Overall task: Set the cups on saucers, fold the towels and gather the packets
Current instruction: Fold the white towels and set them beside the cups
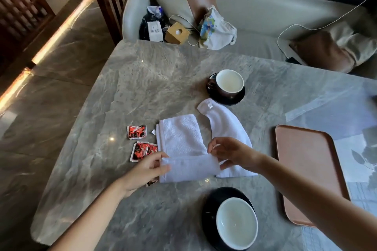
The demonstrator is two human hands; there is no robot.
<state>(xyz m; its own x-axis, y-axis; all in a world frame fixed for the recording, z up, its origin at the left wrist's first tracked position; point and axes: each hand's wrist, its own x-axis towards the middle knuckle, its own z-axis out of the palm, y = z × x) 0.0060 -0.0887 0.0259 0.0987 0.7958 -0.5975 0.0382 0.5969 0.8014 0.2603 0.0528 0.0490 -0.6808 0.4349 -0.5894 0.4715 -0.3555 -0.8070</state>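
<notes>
1. Left hand (142, 171) pinches the left end of the near flap of the white towel (181, 140), thumb on top and fingers under the edge. Right hand (230, 153) has the other end of that same flap caught lightly between its fingertips, the rest of the hand loose.

2. So it's the towel-folding step, mid-fold I'd say: the near edge is lifted and partly turned over the rest of the towel, which lies flat on the marble table (142, 79).

3. A second towel (226, 126) sits just to the right, rumpled and partly under the first, so that one looks not done yet.

4. Next move probably needs both hands carrying the flap forward evenly so the corners line up, then pressing it flat.

5. Cups look sorted: far cup (229, 83) on its saucer (224, 100), near cup (236, 224) on its saucer (210, 206).

6. Red packets (137, 132) lie scattered left of the towel, one peeking out under the left hand. Not gathered. The tray (306, 169) sits to the right.
</notes>
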